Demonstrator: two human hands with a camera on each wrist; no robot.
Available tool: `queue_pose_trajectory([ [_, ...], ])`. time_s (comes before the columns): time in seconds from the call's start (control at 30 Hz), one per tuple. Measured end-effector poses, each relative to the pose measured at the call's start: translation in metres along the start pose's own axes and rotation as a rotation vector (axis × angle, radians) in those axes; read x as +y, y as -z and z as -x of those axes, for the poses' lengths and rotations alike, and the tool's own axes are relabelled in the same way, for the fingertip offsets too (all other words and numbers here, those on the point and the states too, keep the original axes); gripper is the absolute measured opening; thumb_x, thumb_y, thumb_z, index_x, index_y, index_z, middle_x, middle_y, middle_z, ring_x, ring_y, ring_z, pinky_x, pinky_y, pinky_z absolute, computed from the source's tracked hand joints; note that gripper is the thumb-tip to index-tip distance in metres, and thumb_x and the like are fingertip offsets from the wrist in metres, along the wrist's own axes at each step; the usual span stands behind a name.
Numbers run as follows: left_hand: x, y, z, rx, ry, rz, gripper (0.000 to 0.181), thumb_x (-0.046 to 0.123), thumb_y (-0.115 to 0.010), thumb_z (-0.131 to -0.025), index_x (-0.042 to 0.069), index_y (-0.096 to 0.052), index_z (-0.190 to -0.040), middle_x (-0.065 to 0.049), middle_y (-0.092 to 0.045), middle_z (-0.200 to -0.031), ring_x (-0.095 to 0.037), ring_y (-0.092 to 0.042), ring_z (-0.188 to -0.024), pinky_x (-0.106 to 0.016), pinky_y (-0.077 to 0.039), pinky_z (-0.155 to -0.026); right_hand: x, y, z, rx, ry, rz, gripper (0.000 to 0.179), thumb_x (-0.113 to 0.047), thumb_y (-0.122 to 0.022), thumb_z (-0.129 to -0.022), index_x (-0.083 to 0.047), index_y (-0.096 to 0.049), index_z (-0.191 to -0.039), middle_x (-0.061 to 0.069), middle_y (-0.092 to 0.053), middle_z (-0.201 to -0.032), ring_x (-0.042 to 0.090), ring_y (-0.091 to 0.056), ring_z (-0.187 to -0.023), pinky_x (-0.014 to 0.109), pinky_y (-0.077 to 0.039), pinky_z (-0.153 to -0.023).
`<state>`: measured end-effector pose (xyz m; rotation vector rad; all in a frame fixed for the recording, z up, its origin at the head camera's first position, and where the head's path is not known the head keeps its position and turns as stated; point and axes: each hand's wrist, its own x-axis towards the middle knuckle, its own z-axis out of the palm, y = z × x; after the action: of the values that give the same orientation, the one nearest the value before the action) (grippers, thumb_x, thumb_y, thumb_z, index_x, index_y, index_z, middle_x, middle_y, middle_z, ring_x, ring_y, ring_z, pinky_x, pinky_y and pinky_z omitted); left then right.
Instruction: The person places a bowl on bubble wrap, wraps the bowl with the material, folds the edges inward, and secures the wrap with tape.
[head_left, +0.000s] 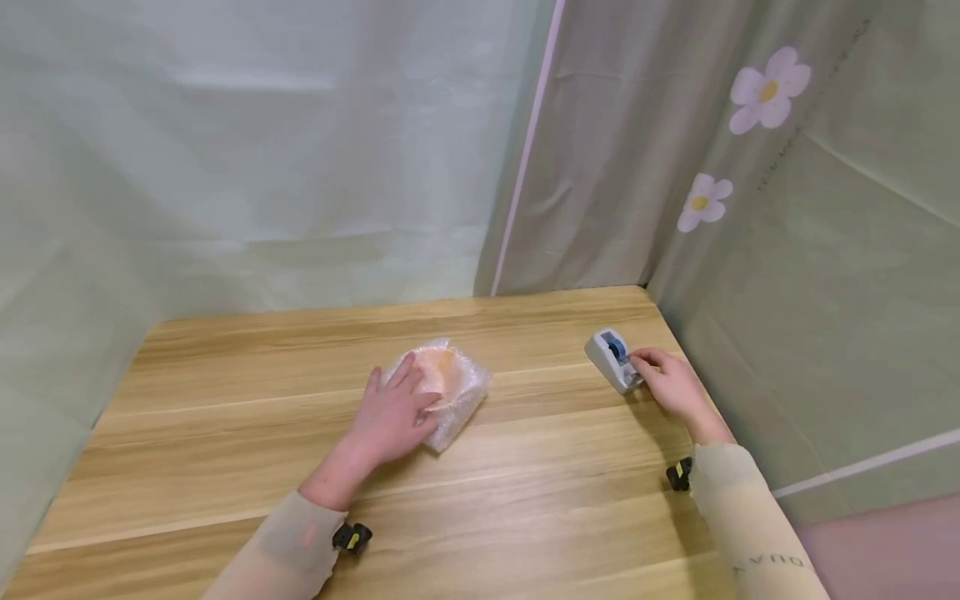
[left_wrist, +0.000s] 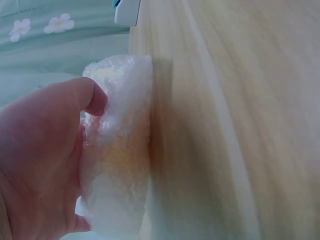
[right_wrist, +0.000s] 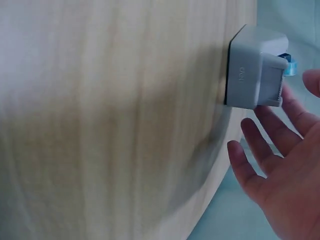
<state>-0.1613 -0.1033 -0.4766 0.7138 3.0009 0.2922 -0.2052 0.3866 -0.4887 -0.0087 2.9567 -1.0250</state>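
My left hand (head_left: 393,417) rests on a bubble-wrapped package (head_left: 468,392) with its fingers spread across the top. Something orange shows through the clear wrap, its kind hidden. In the left wrist view the thumb of my left hand (left_wrist: 45,130) lies against the near side of the bubble-wrapped package (left_wrist: 120,170). At the right, my right hand (head_left: 675,387) is at the front end of a grey tape dispenser (head_left: 607,358) with a blue roll of tape (head_left: 617,346). The right wrist view shows gaps between the thumb and fingers of my right hand (right_wrist: 295,165), close to the tape dispenser (right_wrist: 247,70).
Both things stand on a wood-grain table (head_left: 225,442). Pale green curtains (head_left: 300,167) hang behind it and along its sides, some with white flowers. The tape dispenser is near the table's right edge.
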Motion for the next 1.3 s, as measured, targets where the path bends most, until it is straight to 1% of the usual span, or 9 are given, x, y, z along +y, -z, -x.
queue_pose_trajectory([
  [0.1, 0.000, 0.002, -0.001, 0.001, 0.002, -0.012, 0.044, 0.040, -0.057, -0.102, 0.021, -0.075, -0.137, -0.021, -0.046, -0.163, -0.041, -0.017, -0.162, -0.077, -0.010, -0.122, -0.004, 0.002, -0.001, -0.018, -0.014, 0.019, 0.056, -0.047, -0.046, -0.113, -0.001, -0.063, -0.141, 0.025, -0.065, -0.138, 0.040, -0.059, -0.125, 0.056, -0.045, -0.106],
  [0.3, 0.001, 0.002, -0.002, -0.011, 0.006, -0.028, 0.044, 0.040, -0.056, -0.102, 0.020, -0.075, -0.136, -0.020, -0.046, -0.163, -0.040, -0.017, -0.162, -0.077, -0.010, -0.122, -0.008, 0.011, -0.002, -0.053, 0.006, 0.019, 0.051, -0.039, -0.052, -0.112, 0.004, -0.066, -0.137, 0.026, -0.068, -0.134, 0.040, -0.061, -0.121, 0.053, -0.047, -0.103],
  [0.6, 0.009, 0.003, -0.003, 0.003, 0.009, -0.013, 0.043, 0.038, -0.057, -0.102, 0.017, -0.076, -0.134, -0.024, -0.048, -0.161, -0.042, -0.017, -0.162, -0.079, -0.010, -0.121, -0.003, 0.024, -0.006, -0.215, -0.037, -0.028, 0.051, -0.039, -0.065, -0.106, 0.006, -0.069, -0.131, 0.024, -0.068, -0.131, 0.031, -0.060, -0.110, 0.036, -0.048, -0.089],
  [0.7, 0.011, 0.001, -0.004, -0.006, 0.012, -0.014, 0.043, 0.039, -0.056, -0.102, 0.017, -0.076, -0.134, -0.024, -0.047, -0.162, -0.042, -0.016, -0.162, -0.079, -0.010, -0.121, 0.000, 0.024, -0.005, -0.242, -0.049, -0.066, 0.047, -0.035, -0.071, -0.104, 0.006, -0.069, -0.127, 0.024, -0.067, -0.130, 0.031, -0.058, -0.110, 0.036, -0.047, -0.088],
  [0.87, 0.014, -0.003, -0.003, -0.012, 0.016, -0.009, 0.044, 0.040, -0.055, -0.102, 0.018, -0.076, -0.135, -0.024, -0.047, -0.162, -0.042, -0.016, -0.162, -0.079, -0.010, -0.121, 0.006, 0.019, -0.002, -0.211, -0.036, -0.080, 0.035, -0.030, -0.075, -0.103, 0.003, -0.070, -0.115, 0.029, -0.063, -0.140, 0.042, -0.058, -0.126, 0.052, -0.047, -0.106],
  [1.0, 0.015, -0.004, -0.003, 0.001, 0.011, -0.018, 0.044, 0.041, -0.055, -0.102, 0.018, -0.076, -0.134, -0.023, -0.048, -0.161, -0.042, -0.018, -0.162, -0.079, -0.013, -0.121, 0.006, 0.015, -0.001, -0.163, -0.029, -0.036, 0.028, -0.029, -0.075, -0.102, -0.002, -0.069, -0.103, 0.032, -0.057, -0.149, 0.051, -0.051, -0.138, 0.065, -0.037, -0.116],
  [1.1, 0.015, -0.005, -0.004, 0.010, 0.009, -0.022, 0.045, 0.042, -0.055, -0.102, 0.018, -0.076, -0.134, -0.023, -0.049, -0.160, -0.042, -0.017, -0.162, -0.079, -0.014, -0.121, 0.003, 0.015, -0.001, -0.122, -0.025, 0.011, 0.026, -0.028, -0.076, -0.102, -0.004, -0.068, -0.097, 0.032, -0.056, -0.149, 0.052, -0.050, -0.139, 0.067, -0.035, -0.116],
  [1.2, 0.015, -0.006, -0.005, 0.012, 0.013, -0.020, 0.045, 0.043, -0.055, -0.102, 0.018, -0.076, -0.134, -0.023, -0.048, -0.161, -0.042, -0.016, -0.162, -0.079, -0.012, -0.121, -0.003, 0.015, 0.001, -0.088, -0.030, 0.060, 0.025, -0.028, -0.077, -0.101, -0.006, -0.067, -0.094, 0.030, -0.058, -0.148, 0.050, -0.053, -0.135, 0.064, -0.040, -0.113],
  [1.3, 0.015, -0.007, -0.006, 0.014, 0.016, -0.015, 0.046, 0.043, -0.056, -0.102, 0.018, -0.076, -0.134, -0.023, -0.048, -0.161, -0.042, -0.016, -0.162, -0.079, -0.011, -0.121, -0.011, 0.017, 0.005, -0.052, -0.047, 0.108, 0.029, -0.030, -0.080, -0.098, -0.004, -0.066, -0.101, 0.029, -0.063, -0.140, 0.045, -0.059, -0.119, 0.060, -0.046, -0.101],
])
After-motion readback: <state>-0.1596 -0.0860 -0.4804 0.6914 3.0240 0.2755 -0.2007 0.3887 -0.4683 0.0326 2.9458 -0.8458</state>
